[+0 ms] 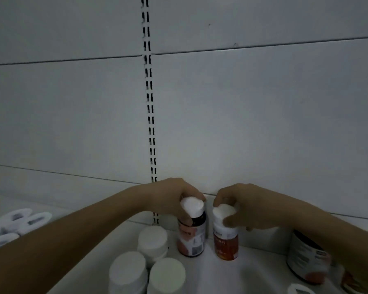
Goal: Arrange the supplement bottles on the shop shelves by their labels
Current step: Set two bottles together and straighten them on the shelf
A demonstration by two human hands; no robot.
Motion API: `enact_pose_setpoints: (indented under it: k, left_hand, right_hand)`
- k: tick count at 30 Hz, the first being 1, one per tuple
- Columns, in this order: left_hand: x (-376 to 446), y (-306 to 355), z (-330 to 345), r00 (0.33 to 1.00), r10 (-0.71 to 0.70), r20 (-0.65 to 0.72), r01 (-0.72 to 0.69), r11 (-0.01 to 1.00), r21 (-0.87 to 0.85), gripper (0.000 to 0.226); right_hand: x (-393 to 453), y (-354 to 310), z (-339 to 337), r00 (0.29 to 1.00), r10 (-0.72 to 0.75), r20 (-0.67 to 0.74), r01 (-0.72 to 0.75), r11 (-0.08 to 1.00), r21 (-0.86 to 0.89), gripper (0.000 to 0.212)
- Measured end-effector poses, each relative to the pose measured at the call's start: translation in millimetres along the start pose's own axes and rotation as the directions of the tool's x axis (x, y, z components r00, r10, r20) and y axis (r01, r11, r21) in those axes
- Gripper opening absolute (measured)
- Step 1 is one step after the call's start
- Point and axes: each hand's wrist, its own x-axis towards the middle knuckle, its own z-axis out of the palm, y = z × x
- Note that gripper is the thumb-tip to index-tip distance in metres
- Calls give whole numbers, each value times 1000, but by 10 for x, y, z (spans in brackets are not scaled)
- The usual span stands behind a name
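My left hand [174, 198] grips the white cap of a dark brown bottle [192, 236] with a pink and white label, standing upright on the white shelf [210, 272]. Just to its right, my right hand [242, 206] grips the white cap of a bottle with an orange label [225, 245], also upright. The two bottles stand side by side with a small gap, near the shelf's back wall.
Three white-capped bottles [151, 266] cluster at the front left. A large dark bottle [306, 259] stands under my right forearm, with another cap [300, 289] at the bottom edge. White items [15, 221] lie on the left. A slotted upright [150, 102] runs up the back panel.
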Motion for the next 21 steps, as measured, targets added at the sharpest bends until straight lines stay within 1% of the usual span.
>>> enact_pose_setpoints:
  k: [1,4,7,8,10,12,14,15,17,19,20,21]
  left_hand:
    - [-13,-37,17,1000,8,-9,-8,1000,-24,58]
    - [-22,-106,106,998,15,-60,-20,996,-83,57]
    - [-68,-44,177,987,1,-161,-24,990,-141,54]
    - [-105,-17,153,976,-10,-220,-26,987,-160,54]
    - [-240,49,-29,933,-54,-355,-38,968,-247,59]
    - [-448,117,-357,881,-91,-464,-101,923,-372,63]
    - [-712,164,-714,829,-112,-547,-215,840,-499,62]
    - [-847,179,-865,800,-130,-586,-284,779,-559,61]
    - [-1082,195,-1091,747,-180,-640,-417,623,-662,60]
    - [-1284,196,-1185,732,-217,-646,-513,448,-732,52]
    - [-1367,195,-1190,738,-215,-640,-539,383,-750,46]
    - [-1445,193,-1170,750,-204,-629,-547,344,-763,40]
  right_hand:
    - [4,-11,38,1000,15,-6,-15,999,32,26]
    - [21,-4,170,996,28,-88,-25,999,37,28]
    - [-65,-53,100,989,67,-132,-54,994,97,32]
    - [-125,-96,16,984,84,-155,-62,988,144,32]
    - [-295,-258,-188,967,130,-218,-58,949,310,31]
    - [-472,-490,-384,948,166,-272,-10,868,496,31]
    - [-608,-754,-537,925,184,-334,67,783,619,29]
    - [-661,-897,-587,910,194,-366,106,746,658,28]
    - [-745,-1172,-627,867,221,-446,194,674,713,24]
    - [-831,-1435,-576,811,263,-522,298,582,757,21]
    - [-868,-1558,-527,783,286,-552,345,539,768,21]
    - [-901,-1676,-465,759,306,-575,379,511,772,21]
